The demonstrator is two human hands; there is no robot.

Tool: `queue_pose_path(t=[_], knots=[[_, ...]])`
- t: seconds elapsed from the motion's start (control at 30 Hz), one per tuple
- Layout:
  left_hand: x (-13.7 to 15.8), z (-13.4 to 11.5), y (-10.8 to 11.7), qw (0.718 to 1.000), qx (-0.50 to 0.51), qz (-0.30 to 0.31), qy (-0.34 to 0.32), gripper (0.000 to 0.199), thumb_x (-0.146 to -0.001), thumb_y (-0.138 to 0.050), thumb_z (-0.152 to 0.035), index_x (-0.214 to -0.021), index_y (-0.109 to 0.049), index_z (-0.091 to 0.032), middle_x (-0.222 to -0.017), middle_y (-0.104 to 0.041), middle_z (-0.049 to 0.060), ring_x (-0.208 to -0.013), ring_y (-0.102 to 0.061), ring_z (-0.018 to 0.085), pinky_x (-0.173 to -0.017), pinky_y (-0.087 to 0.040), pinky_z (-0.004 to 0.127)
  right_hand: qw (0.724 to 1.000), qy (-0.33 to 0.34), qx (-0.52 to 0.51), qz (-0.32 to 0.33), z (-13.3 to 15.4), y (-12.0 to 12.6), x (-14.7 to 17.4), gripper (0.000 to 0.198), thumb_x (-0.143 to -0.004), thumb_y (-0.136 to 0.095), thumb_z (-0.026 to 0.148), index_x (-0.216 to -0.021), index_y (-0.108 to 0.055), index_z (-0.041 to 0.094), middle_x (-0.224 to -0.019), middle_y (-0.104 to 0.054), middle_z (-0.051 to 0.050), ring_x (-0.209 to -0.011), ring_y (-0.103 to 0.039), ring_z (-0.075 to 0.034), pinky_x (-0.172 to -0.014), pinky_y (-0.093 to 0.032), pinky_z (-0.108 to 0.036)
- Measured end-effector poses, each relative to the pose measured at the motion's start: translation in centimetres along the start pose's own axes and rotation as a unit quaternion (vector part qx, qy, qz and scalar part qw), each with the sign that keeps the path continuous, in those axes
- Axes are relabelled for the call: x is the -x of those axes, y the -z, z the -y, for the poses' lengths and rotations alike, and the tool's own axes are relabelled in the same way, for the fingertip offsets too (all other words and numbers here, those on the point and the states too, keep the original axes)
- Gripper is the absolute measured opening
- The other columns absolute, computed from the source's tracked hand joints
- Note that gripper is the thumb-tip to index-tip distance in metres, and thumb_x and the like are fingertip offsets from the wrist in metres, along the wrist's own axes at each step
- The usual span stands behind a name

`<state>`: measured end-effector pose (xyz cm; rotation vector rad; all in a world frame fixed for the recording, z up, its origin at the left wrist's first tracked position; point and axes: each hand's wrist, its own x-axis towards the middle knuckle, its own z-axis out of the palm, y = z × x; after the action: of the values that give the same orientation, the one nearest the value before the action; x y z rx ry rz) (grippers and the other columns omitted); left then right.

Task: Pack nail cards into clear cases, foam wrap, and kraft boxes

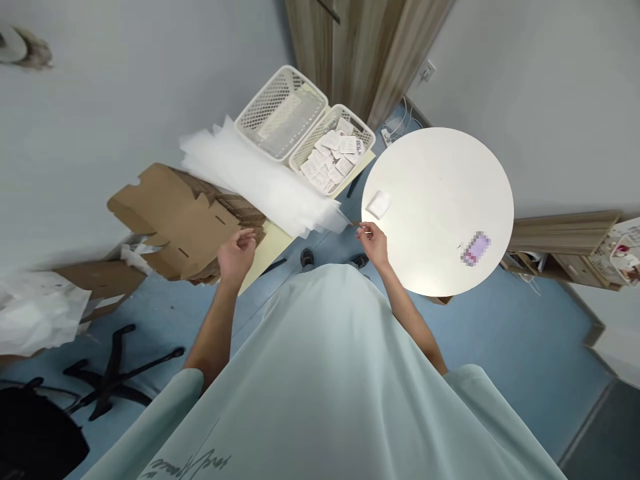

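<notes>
My left hand (237,257) hovers at the right end of a stack of flat brown cardboard boxes (173,220), fingers loosely bent with nothing visible in them. Whether it touches the cardboard I cannot tell. Over the left edge of the round white table (440,200) is my right hand (374,243), its fingers half curled and apart, also with nothing visible in them. Just beyond it on the tabletop lies a small white packet (379,205). A pile of white translucent sheets (270,183) lies between the cardboard and two white baskets.
One white basket (241,125) has little in it; the other basket (371,141) holds many small white packets (330,157). A pixelated purple item (476,249) lies on the round table. Chair legs (113,373) stand at lower left, a wooden cabinet (360,53) behind.
</notes>
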<state>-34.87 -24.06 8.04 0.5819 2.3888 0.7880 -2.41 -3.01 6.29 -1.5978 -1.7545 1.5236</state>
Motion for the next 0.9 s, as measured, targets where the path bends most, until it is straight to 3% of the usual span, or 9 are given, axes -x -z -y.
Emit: queue_pose_path(t=[0.07,0.17,0.27,0.4,0.53,0.77,0.9], knots=[[-1.2,3.0,2.8,0.997,-0.078,-0.024,0.004,0.036,-0.094,-0.068,-0.039,-0.126,-0.076,-0.023,-0.137,-0.081,0.014,-0.131,-0.077,0.035,-0.123,-0.058,0.053,0.999,0.021,0.03,0.02,1.5,-2.5,0.6,0.026,-0.105,-0.061,0.041,-0.121,-0.072,0.024,-0.11,-0.084,-0.008,-0.097,-0.085,-0.026,-0.098,-0.067,-0.042],[-2.8,6.5,5.6,0.99,-0.144,0.008,-0.001,0.035,-0.09,-0.075,-0.043,-0.12,-0.076,-0.024,-0.144,-0.076,0.017,-0.138,-0.072,0.042,-0.125,-0.055,0.06,0.993,0.063,0.08,0.056,3.7,-6.6,1.4,0.025,-0.106,-0.062,0.038,-0.12,-0.075,0.023,-0.109,-0.085,-0.009,-0.098,-0.084,-0.027,-0.099,-0.066,-0.043],[-4.1,8.7,6.5,0.988,-0.145,0.051,-0.03,0.028,-0.089,-0.075,-0.04,-0.112,-0.077,-0.026,-0.138,-0.077,0.017,-0.136,-0.071,0.044,-0.123,-0.056,0.059,0.981,0.099,0.129,0.104,5.9,-10.6,2.1,0.025,-0.108,-0.061,0.035,-0.122,-0.077,0.022,-0.111,-0.086,-0.009,-0.098,-0.083,-0.027,-0.099,-0.064,-0.042],[-5.1,10.2,6.5,0.989,-0.113,0.064,-0.063,0.022,-0.09,-0.074,-0.041,-0.105,-0.08,-0.027,-0.131,-0.08,0.015,-0.133,-0.072,0.042,-0.123,-0.056,0.056,0.954,0.139,0.202,0.174,8.3,-15.1,2.7,0.028,-0.111,-0.059,0.03,-0.13,-0.078,0.022,-0.119,-0.086,-0.009,-0.103,-0.082,-0.026,-0.101,-0.063,-0.039],[-5.7,11.0,6.5,0.99,-0.097,0.064,-0.077,0.027,-0.101,-0.059,-0.041,-0.105,-0.081,-0.027,-0.124,-0.081,0.014,-0.125,-0.074,0.04,-0.119,-0.056,0.054,0.903,0.188,0.293,0.253,10.5,-18.8,3.3,0.037,-0.115,-0.054,0.026,-0.144,-0.075,0.022,-0.132,-0.083,-0.011,-0.109,-0.081,-0.026,-0.103,-0.062,-0.037],[-5.7,10.5,5.7,0.977,-0.177,0.055,-0.107,0.038,-0.109,-0.043,-0.034,-0.107,-0.079,-0.022,-0.121,-0.078,0.02,-0.121,-0.072,0.041,-0.111,-0.055,0.053,0.776,0.236,0.48,0.334,13.9,-25.7,3.0,0.063,-0.115,-0.049,0.017,-0.177,-0.049,0.023,-0.143,-0.079,-0.018,-0.116,-0.082,-0.035,-0.1,-0.064,-0.045],[-5.4,10.1,5.4,0.966,-0.216,0.052,-0.135,0.037,-0.11,-0.044,-0.032,-0.113,-0.08,-0.021,-0.124,-0.077,0.02,-0.124,-0.071,0.04,-0.101,-0.057,0.048,0.742,0.212,0.532,0.348,14.3,-28.1,2.4,0.071,-0.108,-0.048,0.002,-0.176,-0.051,0.021,-0.143,-0.079,-0.021,-0.121,-0.082,-0.036,-0.1,-0.066,-0.046]])
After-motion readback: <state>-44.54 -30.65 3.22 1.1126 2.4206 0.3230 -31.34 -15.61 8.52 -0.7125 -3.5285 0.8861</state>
